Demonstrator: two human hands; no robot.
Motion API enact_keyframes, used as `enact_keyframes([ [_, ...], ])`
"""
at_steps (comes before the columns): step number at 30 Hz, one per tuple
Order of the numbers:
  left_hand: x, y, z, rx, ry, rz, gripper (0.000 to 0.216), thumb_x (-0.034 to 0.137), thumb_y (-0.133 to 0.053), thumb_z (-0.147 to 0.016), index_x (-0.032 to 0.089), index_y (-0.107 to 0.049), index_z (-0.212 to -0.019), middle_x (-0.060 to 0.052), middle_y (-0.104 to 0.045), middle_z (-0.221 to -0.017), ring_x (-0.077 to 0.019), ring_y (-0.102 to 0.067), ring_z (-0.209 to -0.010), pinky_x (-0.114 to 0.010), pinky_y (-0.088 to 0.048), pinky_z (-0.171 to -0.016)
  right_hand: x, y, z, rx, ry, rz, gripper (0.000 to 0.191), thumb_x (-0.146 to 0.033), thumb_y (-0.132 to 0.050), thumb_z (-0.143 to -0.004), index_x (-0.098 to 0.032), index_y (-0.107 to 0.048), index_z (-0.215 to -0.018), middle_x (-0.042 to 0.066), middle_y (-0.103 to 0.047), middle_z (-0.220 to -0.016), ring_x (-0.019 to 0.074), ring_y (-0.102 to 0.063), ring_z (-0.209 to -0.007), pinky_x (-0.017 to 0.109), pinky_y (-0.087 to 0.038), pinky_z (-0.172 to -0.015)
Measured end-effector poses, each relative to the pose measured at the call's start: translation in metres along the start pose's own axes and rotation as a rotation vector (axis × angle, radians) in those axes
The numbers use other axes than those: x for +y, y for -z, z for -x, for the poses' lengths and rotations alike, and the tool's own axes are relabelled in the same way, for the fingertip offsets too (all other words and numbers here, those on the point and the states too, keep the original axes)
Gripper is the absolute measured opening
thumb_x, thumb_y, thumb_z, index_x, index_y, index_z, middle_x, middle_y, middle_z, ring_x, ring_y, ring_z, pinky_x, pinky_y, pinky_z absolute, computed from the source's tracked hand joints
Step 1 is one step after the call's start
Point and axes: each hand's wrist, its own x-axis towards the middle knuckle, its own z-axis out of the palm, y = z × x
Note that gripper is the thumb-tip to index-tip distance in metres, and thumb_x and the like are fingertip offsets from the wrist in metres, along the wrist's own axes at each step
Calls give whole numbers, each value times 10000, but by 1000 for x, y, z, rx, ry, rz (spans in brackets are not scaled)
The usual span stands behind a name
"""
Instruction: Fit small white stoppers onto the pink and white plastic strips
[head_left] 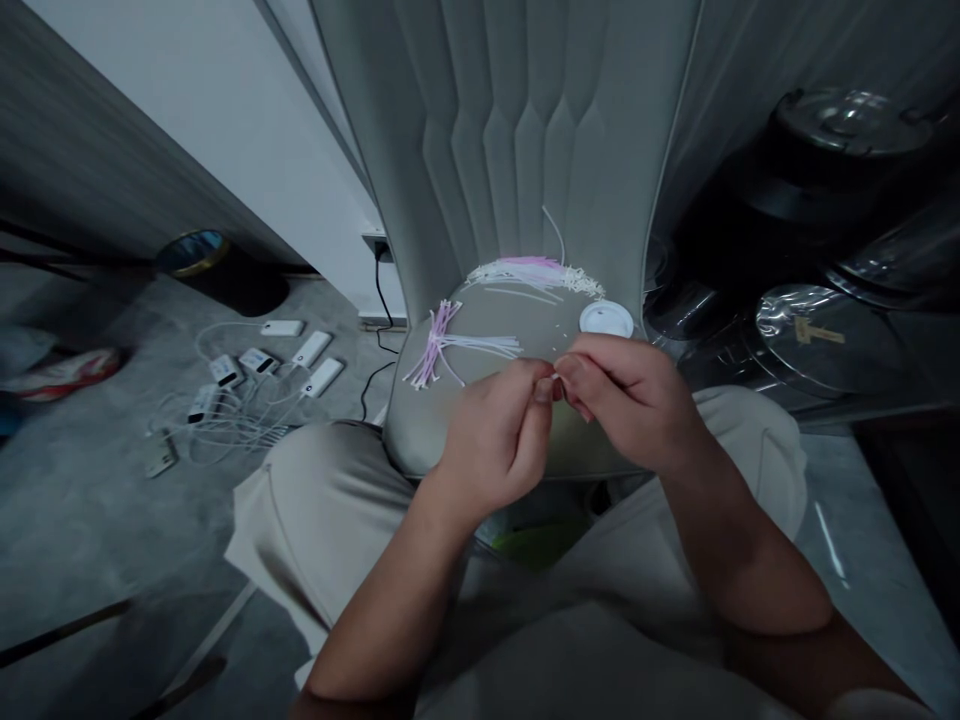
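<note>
My left hand [499, 435] and my right hand [637, 400] meet above the front of a grey chair seat [416, 440], fingertips pinched close together. A tiny whitish bit shows between them, too small and too covered to name. Left of my hands lies a bundle of thin pink-tipped sticks [435, 345], crossed by a bunch of thin white sticks [484, 344] pointing right. Along the back of the seat spreads a pile of white and pink thin sticks [525, 270]. A round white lid-like dish [606, 319] sits just beyond my right hand.
The padded chair back [517, 120] rises behind the seat. Several white power banks [322, 377] with tangled cables lie on the floor at left, near a dark bin [225, 275]. Clear-covered round containers [817, 340] stand at right. One thin stick [556, 230] leans against the chair back.
</note>
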Motion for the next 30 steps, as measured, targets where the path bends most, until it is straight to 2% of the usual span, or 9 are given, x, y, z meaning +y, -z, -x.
enact_keyframes([
  [5,-2,1,2,-43,-12,-102,151,198,-417,-1006,209,-532,-908,7,-608,-734,-123,-553,-631,-259,-398,-583,-3,0,1,32,21,147,352,-214,-570,-982,-187,-458,-649,-66,-423,-581,65,-389,-550,251,-315,-546],
  [15,-5,1,0,-71,-65,-200,89,157,-460,-965,198,-537,-950,4,-644,-737,-135,-573,-606,-271,-358,-558,-3,5,0,33,48,294,372,-236,-536,-994,-186,-418,-645,-62,-388,-575,66,-357,-553,263,-287,-545],
  [21,2,5,-2,-111,-24,-218,94,132,-507,-965,191,-577,-983,0,-660,-784,-133,-586,-685,-263,-391,-618,1,10,-1,-13,13,181,359,-213,-559,-989,-188,-425,-657,-62,-401,-596,68,-377,-574,255,-308,-554],
  [25,10,7,-3,-49,-14,-289,101,153,-553,-956,176,-635,-1010,-16,-619,-774,-142,-565,-712,-271,-412,-643,2,11,-1,-17,-12,108,359,-222,-522,-1012,-189,-465,-660,-54,-427,-609,77,-406,-586,262,-323,-555],
  [30,10,8,-1,36,-8,-265,215,155,-593,-941,188,-669,-1139,-46,-660,-920,-134,-611,-799,-266,-485,-704,3,9,-2,4,-12,96,380,-265,-513,-1022,-192,-470,-651,-46,-435,-615,87,-409,-593,274,-329,-569],
])
